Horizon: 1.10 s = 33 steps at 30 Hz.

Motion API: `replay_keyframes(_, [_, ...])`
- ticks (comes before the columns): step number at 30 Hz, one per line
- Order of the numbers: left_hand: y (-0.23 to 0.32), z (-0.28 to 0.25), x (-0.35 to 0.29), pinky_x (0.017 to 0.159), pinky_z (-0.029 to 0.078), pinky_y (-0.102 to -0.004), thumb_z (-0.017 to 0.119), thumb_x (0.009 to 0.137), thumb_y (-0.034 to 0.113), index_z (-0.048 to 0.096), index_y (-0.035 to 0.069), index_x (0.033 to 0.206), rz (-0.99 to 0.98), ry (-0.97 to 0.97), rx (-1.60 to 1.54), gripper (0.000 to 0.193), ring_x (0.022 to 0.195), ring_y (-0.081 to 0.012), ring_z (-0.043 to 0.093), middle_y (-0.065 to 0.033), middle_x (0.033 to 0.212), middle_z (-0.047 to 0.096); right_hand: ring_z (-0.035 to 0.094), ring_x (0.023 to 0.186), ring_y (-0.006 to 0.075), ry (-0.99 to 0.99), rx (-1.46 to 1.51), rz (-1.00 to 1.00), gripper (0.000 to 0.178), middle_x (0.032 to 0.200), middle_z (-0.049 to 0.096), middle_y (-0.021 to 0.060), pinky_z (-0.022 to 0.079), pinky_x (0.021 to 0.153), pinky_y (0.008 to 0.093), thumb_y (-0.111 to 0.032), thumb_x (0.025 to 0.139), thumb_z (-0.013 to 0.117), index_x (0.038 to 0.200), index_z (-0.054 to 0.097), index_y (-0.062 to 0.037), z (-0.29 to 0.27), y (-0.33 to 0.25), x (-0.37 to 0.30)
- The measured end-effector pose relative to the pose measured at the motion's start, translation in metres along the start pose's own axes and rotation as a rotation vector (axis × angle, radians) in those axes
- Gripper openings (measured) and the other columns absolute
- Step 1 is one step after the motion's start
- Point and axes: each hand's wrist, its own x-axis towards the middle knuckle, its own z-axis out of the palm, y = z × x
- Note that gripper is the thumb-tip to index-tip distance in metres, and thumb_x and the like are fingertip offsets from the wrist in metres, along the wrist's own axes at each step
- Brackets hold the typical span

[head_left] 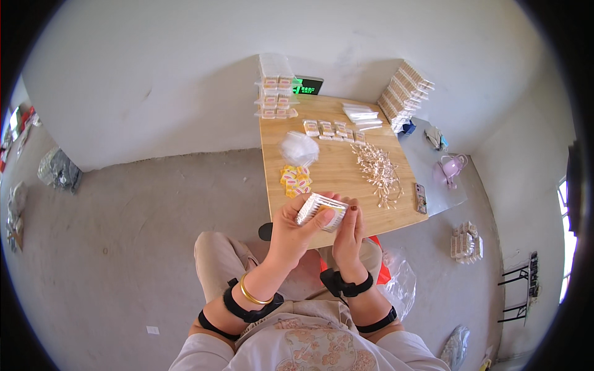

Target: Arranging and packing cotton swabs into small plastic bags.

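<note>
Above the table's near edge, my left hand grips a small clear pack of cotton swabs, its thumb across the front. A yellow label shows through the pack beside that thumb. My right hand closes on the pack's right end, fingers drawn together against it. Just beyond my left hand lies a pile of yellow and white label cards. Behind the cards sits a heap of clear plastic bags. Loose cotton swabs are scattered on the table's right side.
Filled swab packs stand in rows on the wooden table, near flat plastic sleeves. Tall stacks of packs rise at the back left, more at the back right. A phone lies by the right edge; a pink kettle is beyond.
</note>
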Motion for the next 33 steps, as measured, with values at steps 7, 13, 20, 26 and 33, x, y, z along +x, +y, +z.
replay_keyframes(7, [0.02,0.003,-0.009,0.104,0.046,-0.036,0.073,0.087,0.004,0.069,0.001,0.116,0.327,-0.022,0.57,0.029,0.103,-0.017,0.069,-0.0112,0.112,0.073,0.051,0.119,0.012,-0.32,0.276,0.221,0.029,0.123,0.058,0.0055,0.039,0.104,0.0295,-0.021,0.107,0.045,0.125,0.055,-0.0021,-0.018,0.004,-0.002])
replay_keyframes(13, [0.018,0.001,-0.006,0.109,0.042,-0.0408,0.076,0.083,0.01,0.072,0.003,0.113,0.447,-0.113,0.737,0.031,0.099,-0.0169,0.071,-0.0069,0.11,0.074,0.06,0.104,0.0117,-0.392,0.168,0.318,0.027,0.113,0.065,0.0045,0.05,0.088,0.0296,-0.007,0.095,0.06,0.121,0.06,-0.0005,-0.024,0.002,-0.013])
replay_keyframes(20, [0.018,-0.008,-0.001,0.112,0.038,-0.0474,0.076,0.084,0.027,0.07,0.008,0.115,0.714,-0.172,1.197,0.037,0.097,-0.0232,0.071,-0.0071,0.107,0.074,0.063,0.097,0.0101,-0.429,0.119,0.329,0.019,0.105,0.067,0.0022,0.052,0.082,0.0269,-0.004,0.094,0.06,0.112,0.064,0.0003,-0.017,-0.011,-0.007])
replay_keyframes(26, [0.009,-0.017,0.003,0.114,0.035,-0.0486,0.074,0.084,0.032,0.071,0.009,0.11,0.735,-0.216,1.177,0.035,0.096,-0.022,0.072,-0.0053,0.106,0.074,0.063,0.096,0.0089,-0.462,0.067,0.346,0.019,0.102,0.067,0.0029,0.053,0.081,0.0271,-0.002,0.094,0.059,0.112,0.063,0.0,-0.023,-0.008,-0.009])
replay_keyframes(33, [-0.002,-0.022,0.005,0.115,0.034,-0.0494,0.072,0.085,0.029,0.07,0.009,0.11,0.759,-0.21,1.182,0.032,0.094,-0.0208,0.072,-0.0046,0.105,0.075,0.065,0.096,0.0099,-0.463,0.215,0.418,0.017,0.104,0.068,0.0038,0.054,0.083,0.0276,-0.005,0.095,0.061,0.111,0.062,0.0005,-0.023,-0.003,-0.012])
